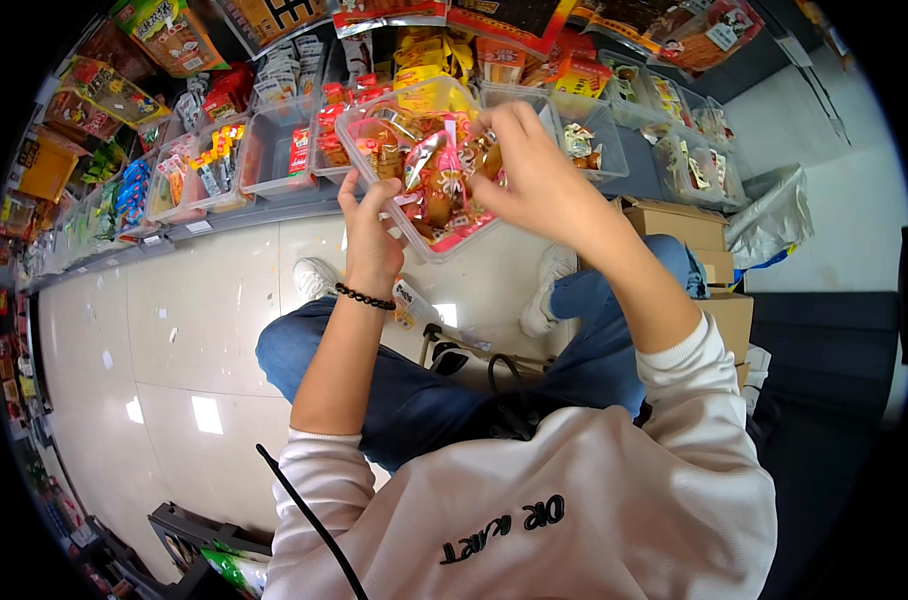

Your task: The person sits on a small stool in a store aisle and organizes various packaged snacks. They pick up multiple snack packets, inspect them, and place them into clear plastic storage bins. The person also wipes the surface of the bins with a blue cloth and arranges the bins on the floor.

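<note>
A clear plastic bin (pixel 433 251), tilted, is held up before the shelf. Vacuum-sealed snack packets (pixel 431 176) with pink and clear wrapping and brown food inside fill it. My left hand (pixel 371 232) grips the bin's near left side, the thumb over its rim. At the right of the bin, my right hand (pixel 533 172) reaches in from above, slightly blurred. Its thumb and fingers are around a brown snack packet (pixel 482 154); part of that packet is hidden by the fingers.
Along the shelf edge (pixel 266 211) stand more clear bins, among them one holding a single red packet (pixel 299 150) and one with a few brown packets (pixel 583 146). Cardboard boxes (pixel 726 322) are stacked at the right. A crumpled wrapper (pixel 413 300) lies on the tiled floor (pixel 199 330).
</note>
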Demonstrator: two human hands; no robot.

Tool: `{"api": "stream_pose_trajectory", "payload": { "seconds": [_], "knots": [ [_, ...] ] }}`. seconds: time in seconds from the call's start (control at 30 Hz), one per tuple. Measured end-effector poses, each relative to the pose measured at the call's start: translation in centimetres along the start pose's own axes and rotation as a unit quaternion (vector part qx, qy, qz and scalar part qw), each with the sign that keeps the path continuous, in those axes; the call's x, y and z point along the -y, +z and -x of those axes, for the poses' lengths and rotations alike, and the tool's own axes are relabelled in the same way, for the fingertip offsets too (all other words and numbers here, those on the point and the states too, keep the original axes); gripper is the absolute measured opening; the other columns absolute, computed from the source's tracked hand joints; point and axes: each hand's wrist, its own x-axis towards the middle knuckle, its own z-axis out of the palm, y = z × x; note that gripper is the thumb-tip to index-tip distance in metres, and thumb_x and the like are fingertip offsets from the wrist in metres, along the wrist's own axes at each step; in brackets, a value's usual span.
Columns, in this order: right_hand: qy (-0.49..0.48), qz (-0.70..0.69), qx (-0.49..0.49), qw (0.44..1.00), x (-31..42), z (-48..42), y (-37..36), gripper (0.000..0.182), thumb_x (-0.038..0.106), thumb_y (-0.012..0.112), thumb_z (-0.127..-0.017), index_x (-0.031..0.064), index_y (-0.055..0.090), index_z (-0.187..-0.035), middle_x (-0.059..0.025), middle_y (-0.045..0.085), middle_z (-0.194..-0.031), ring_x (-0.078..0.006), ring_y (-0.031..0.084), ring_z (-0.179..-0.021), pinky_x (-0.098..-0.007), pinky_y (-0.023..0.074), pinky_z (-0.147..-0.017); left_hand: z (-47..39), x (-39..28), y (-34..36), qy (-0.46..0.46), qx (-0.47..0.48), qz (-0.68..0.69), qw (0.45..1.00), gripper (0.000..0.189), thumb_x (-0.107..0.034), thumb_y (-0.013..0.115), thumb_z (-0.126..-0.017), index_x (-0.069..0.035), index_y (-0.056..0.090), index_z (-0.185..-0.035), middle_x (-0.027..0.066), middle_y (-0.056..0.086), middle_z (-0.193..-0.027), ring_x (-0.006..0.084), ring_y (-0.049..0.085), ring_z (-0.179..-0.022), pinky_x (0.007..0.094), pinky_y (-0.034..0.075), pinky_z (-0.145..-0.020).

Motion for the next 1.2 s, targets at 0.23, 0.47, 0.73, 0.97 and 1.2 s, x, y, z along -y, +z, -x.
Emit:
{"api": "stream_pose_trajectory", "payload": {
  "seconds": [0.23, 0.47, 0.73, 0.97, 1.2],
  "knots": [
    [-0.079, 0.17, 0.235, 0.954, 11.0, 6.0, -7.6, 0.012, 0.011, 0.056, -0.057, 0.0041, 0.049, -0.064, -0.0078, 0.043, -0.074, -0.0222, 0.045, -0.076, -0.0381, 0.0403, -0.073, -0.2, -0.3, 0.6, 0.002, -0.044, -0.051, 0.998, 0.077, -0.018, 0.066, -0.062, -0.021, 0.021, -0.124, 0.0084, 0.04, -0.109, 0.0226, 0.04, -0.094, 0.047, 0.034, -0.075],
    [-0.102, 0.056, 0.22, 0.968, 12.7, 8.8, -13.0, 0.012, 0.012, 0.054, -0.057, 0.0063, 0.044, -0.056, -0.005, 0.04, -0.063, -0.0206, 0.046, -0.071, -0.0439, 0.0427, -0.082, -2.2, 2.0, 1.3, -0.013, 0.024, -0.041, 0.999, 0.068, -0.019, 0.062, -0.067, -0.023, 0.023, -0.122, 0.007, 0.042, -0.108, 0.0249, 0.043, -0.095, 0.0503, 0.035, -0.075],
    [0.094, 0.056, 0.175, 0.978, 1.2, 14.5, -11.7, 0.029, 0.009, 0.06, -0.058, 0.0007, 0.048, -0.082, -0.0111, 0.046, -0.085, -0.0274, 0.046, -0.087, -0.0376, 0.0392, -0.074, -3.5, 8.1, 5.9, -0.12, 0.171, 0.004, 0.978, 0.042, -0.017, 0.056, -0.072, -0.012, 0.043, -0.112, 0.0036, 0.05, -0.103, 0.0216, 0.05, -0.094, 0.0412, 0.043, -0.078],
    [0.3, -0.005, -0.046, 0.953, -13.5, 21.9, -11.1, 0.021, 0.01, 0.057, -0.064, 0.0013, 0.052, -0.083, -0.0162, 0.05, -0.081, -0.033, 0.05, -0.081, -0.0377, 0.0415, -0.073, -2.4, 7.2, 6.2, -0.227, 0.185, -0.056, 0.954, 0.064, -0.031, 0.061, -0.066, -0.029, 0.036, -0.124, 0.0043, 0.049, -0.107, 0.0281, 0.051, -0.088, 0.0533, 0.036, -0.077],
    [0.604, 0.181, 0.258, 0.732, -26.6, 34.2, -9.1, 0.053, 0.01, 0.062, -0.069, 0.0089, 0.037, -0.116, -0.0206, 0.038, -0.118, -0.0375, 0.047, -0.1, -0.0395, 0.0412, -0.085, -0.6, 3.1, 0.9, -0.171, 0.235, -0.055, 0.955, 0.077, -0.037, 0.057, -0.067, -0.02, 0.023, -0.134, 0.0154, 0.035, -0.128, 0.0335, 0.042, -0.108, 0.0518, 0.039, -0.083]
  ]
}}
